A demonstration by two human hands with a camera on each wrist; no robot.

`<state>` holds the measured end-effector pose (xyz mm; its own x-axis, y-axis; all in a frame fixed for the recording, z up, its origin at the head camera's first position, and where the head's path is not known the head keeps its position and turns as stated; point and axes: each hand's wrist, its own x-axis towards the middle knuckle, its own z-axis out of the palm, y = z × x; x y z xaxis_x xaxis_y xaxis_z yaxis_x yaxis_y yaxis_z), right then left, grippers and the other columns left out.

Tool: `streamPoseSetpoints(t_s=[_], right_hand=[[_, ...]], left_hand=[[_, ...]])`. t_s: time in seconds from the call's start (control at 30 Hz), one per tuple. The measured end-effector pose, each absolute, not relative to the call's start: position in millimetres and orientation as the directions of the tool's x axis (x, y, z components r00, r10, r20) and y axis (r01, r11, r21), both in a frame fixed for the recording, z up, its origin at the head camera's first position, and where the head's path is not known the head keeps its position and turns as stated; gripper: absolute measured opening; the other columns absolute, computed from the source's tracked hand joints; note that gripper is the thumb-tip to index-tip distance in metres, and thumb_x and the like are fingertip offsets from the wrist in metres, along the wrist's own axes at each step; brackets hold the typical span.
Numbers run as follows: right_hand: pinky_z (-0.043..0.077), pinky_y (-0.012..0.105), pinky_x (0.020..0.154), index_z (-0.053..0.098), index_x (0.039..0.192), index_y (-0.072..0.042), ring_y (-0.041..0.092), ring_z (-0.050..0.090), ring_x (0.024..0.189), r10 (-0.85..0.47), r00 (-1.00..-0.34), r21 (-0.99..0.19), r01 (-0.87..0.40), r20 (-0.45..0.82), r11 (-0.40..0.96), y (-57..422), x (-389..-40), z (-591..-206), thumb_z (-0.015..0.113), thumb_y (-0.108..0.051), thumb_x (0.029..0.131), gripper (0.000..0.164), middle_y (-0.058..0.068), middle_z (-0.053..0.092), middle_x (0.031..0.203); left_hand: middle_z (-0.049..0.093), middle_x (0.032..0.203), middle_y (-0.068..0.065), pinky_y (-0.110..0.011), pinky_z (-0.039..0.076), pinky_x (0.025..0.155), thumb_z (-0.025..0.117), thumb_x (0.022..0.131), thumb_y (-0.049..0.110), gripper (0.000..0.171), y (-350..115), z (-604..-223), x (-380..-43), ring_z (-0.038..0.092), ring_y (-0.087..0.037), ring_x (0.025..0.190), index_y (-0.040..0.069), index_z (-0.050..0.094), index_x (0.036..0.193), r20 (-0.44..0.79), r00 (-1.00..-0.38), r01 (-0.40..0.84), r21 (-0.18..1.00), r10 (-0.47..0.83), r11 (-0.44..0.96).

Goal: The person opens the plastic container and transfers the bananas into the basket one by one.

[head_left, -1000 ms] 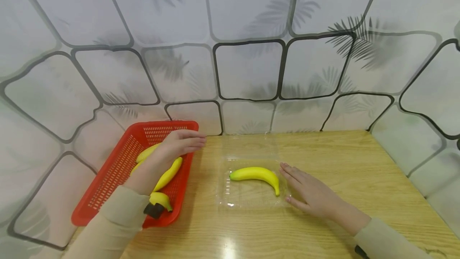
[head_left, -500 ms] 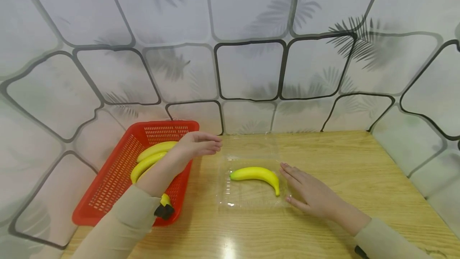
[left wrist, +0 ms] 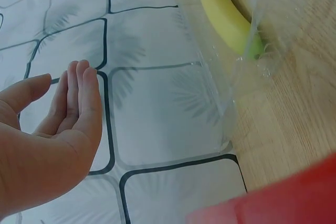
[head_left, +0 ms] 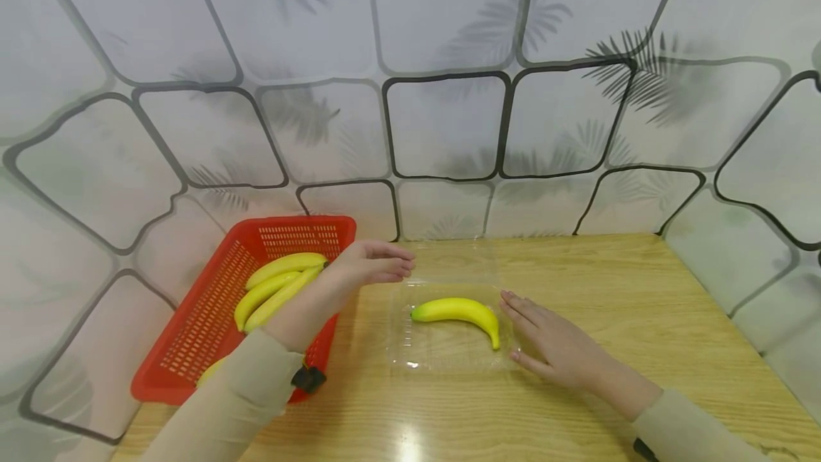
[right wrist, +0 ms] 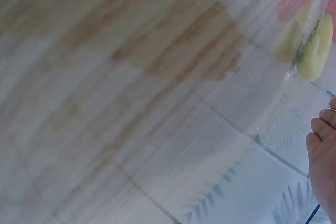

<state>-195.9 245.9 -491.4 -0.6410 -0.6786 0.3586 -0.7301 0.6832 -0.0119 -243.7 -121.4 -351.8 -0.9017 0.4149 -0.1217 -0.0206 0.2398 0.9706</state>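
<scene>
A yellow banana (head_left: 457, 311) with a green tip lies in a clear plastic clamshell box (head_left: 442, 360), its lid folded back toward the wall. My left hand (head_left: 372, 264) hovers between the red basket (head_left: 186, 298) and the box, fingers extended and holding nothing. In the left wrist view that hand (left wrist: 65, 124) shows a bare palm with loosely bent fingers. My right hand (head_left: 558, 344) rests at the box's right side, fingers straight and touching the edge. Several bananas (head_left: 276, 291) lie in the basket, partly hidden by my left forearm.
The wooden table (head_left: 609, 284) runs back to a wall (head_left: 442, 127) covered with a patterned sheet. The red basket stands on the left near that wall. Another banana (head_left: 210, 371) shows at the basket's front, mostly behind my sleeve.
My left hand has moved right, from over the basket toward the box, uncovering more of the bananas in the basket. My right hand and the banana in the box have stayed in place.
</scene>
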Motion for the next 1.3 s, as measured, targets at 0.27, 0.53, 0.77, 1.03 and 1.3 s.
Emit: streamPoseSetpoints(t_s=[0.27, 0.53, 0.77, 1.03, 1.3], right_hand=[[-0.006, 0.012, 0.129, 0.04, 0.161, 0.0, 0.036, 0.05, 0.148, -0.681, -0.634, -0.013, -0.735, 0.368, 0.678, 246.4, -195.8, -492.5, 0.075, -0.031, 0.098, 0.079, 0.022, 0.044, 0.166], [-0.005, 0.012, 0.128, 0.038, 0.163, -0.002, 0.034, 0.049, 0.149, -0.674, -0.644, -0.017, -0.728, 0.363, 0.686, 247.3, -196.1, -494.2, 0.074, -0.032, 0.099, 0.079, 0.019, 0.042, 0.167], [-0.005, 0.012, 0.128, 0.038, 0.163, -0.002, 0.034, 0.049, 0.15, -0.671, -0.646, -0.023, -0.726, 0.363, 0.687, 247.9, -196.3, -494.9, 0.074, -0.032, 0.099, 0.079, 0.019, 0.041, 0.168], [-0.005, 0.012, 0.129, 0.04, 0.161, -0.001, 0.035, 0.05, 0.149, -0.676, -0.637, -0.014, -0.732, 0.371, 0.681, 247.9, -196.6, -494.6, 0.074, -0.032, 0.099, 0.078, 0.02, 0.043, 0.167], [-0.003, 0.011, 0.129, 0.043, 0.159, 0.001, 0.036, 0.051, 0.147, -0.679, -0.628, -0.032, -0.742, 0.38, 0.669, 247.1, -196.9, -493.0, 0.075, -0.029, 0.097, 0.076, 0.021, 0.045, 0.165]], left_hand=[[0.078, 0.123, -0.018, -0.037, 0.062, 0.103, 0.067, 0.103, 0.003, 0.033, -106.8, -357.5, -245.8, 0.075, -0.012, 0.1, -0.011, 0.067, 0.132, -0.159, -0.896, -0.072, 0.973, 0.414, 0.218], [0.075, 0.127, -0.022, -0.036, 0.062, 0.102, 0.066, 0.102, 0.003, 0.033, -98.6, -363.9, -245.1, 0.075, -0.011, 0.1, -0.011, 0.067, 0.132, -0.137, -0.895, -0.045, 0.974, 0.424, 0.22], [0.075, 0.129, -0.021, -0.042, 0.059, 0.108, 0.066, 0.103, 0.005, 0.032, -92.9, -372.9, -246.9, 0.074, -0.012, 0.102, -0.008, 0.068, 0.132, -0.159, -0.897, -0.068, 0.971, 0.412, 0.228], [0.075, 0.127, -0.024, -0.038, 0.061, 0.104, 0.066, 0.102, 0.002, 0.031, -81.7, -388.0, -254.2, 0.074, -0.011, 0.098, -0.013, 0.067, 0.129, -0.175, -0.898, -0.084, 0.969, 0.405, 0.232], [0.073, 0.131, -0.025, -0.046, 0.057, 0.11, 0.066, 0.103, 0.003, 0.03, -72.7, -404.6, -257.8, 0.076, -0.022, 0.109, -0.009, 0.069, 0.13, -0.222, -0.906, -0.14, 0.961, 0.361, 0.239]])
